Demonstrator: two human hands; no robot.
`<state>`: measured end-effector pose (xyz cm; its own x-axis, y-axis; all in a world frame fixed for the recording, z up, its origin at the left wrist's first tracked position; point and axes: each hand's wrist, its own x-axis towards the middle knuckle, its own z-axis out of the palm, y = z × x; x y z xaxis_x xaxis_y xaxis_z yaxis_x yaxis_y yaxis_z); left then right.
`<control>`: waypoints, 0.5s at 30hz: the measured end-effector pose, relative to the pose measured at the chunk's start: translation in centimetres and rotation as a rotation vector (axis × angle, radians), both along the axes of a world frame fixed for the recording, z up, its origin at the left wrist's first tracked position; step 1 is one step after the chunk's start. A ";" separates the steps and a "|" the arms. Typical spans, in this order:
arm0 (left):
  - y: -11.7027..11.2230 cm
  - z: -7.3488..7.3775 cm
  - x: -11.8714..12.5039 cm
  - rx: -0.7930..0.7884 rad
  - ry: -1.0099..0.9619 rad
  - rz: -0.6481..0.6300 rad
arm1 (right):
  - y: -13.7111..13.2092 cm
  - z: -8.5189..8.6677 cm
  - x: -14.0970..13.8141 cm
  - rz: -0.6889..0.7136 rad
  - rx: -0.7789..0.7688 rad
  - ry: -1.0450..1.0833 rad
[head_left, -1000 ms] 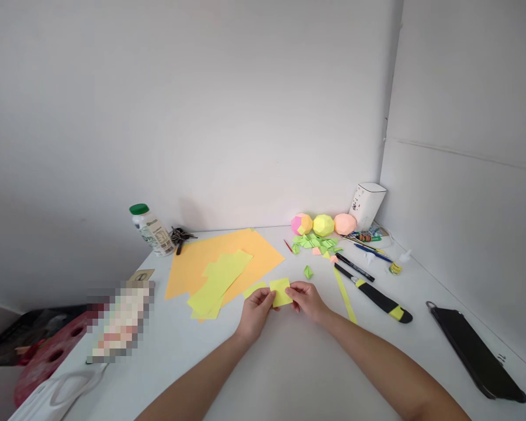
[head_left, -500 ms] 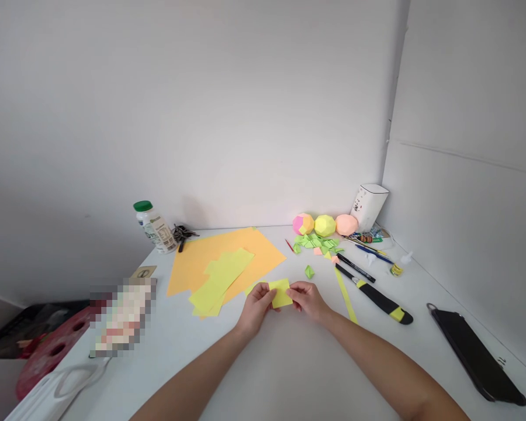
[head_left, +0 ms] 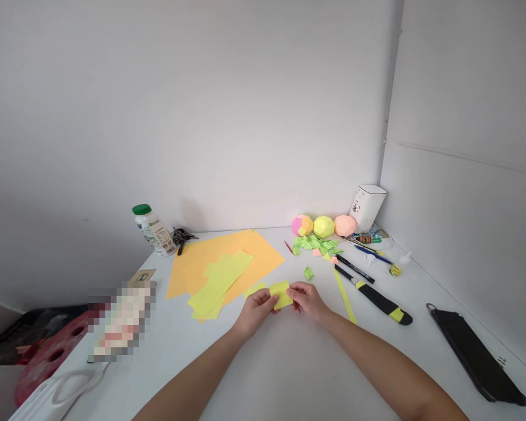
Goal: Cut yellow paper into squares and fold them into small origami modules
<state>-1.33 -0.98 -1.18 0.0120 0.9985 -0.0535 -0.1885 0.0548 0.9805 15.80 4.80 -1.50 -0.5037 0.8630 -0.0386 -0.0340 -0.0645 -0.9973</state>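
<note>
Both of my hands pinch a small yellow paper square (head_left: 281, 293) just above the white table (head_left: 289, 362). My left hand (head_left: 255, 313) grips its left edge with thumb and fingers closed. My right hand (head_left: 307, 300) holds its right edge the same way. A small folded green paper piece (head_left: 308, 272) lies just beyond the square. A yellow paper strip (head_left: 345, 295) lies to the right of my right hand.
Orange sheets (head_left: 221, 260) with yellow-green paper (head_left: 219, 280) on top lie to the left. Three paper balls (head_left: 323, 225), green folded pieces (head_left: 314, 242), pens (head_left: 355, 268), a black-and-yellow cutter (head_left: 374, 295), a black phone (head_left: 476, 354), a green-capped bottle (head_left: 151, 229) and keys (head_left: 180, 237) surround them.
The yellow square is now slightly more tilted between my fingers; my hands stay in nearly the same place.
</note>
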 end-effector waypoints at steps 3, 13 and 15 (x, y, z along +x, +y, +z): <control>0.0 -0.5 0.3 -0.006 0.007 -0.003 | -0.2 0.1 0.0 0.009 0.001 0.020; -0.2 -1.0 0.8 0.012 -0.029 0.053 | 0.1 0.0 0.7 0.150 0.007 0.032; -0.2 -1.1 0.7 0.012 -0.018 0.054 | 0.0 -0.3 0.6 0.145 0.028 0.017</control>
<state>-0.62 -1.21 -2.25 -0.0413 0.9983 -0.0417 -0.2089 0.0322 0.9774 16.36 4.83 -1.76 -0.6234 0.7819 -0.0060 -0.0435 -0.0423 -0.9982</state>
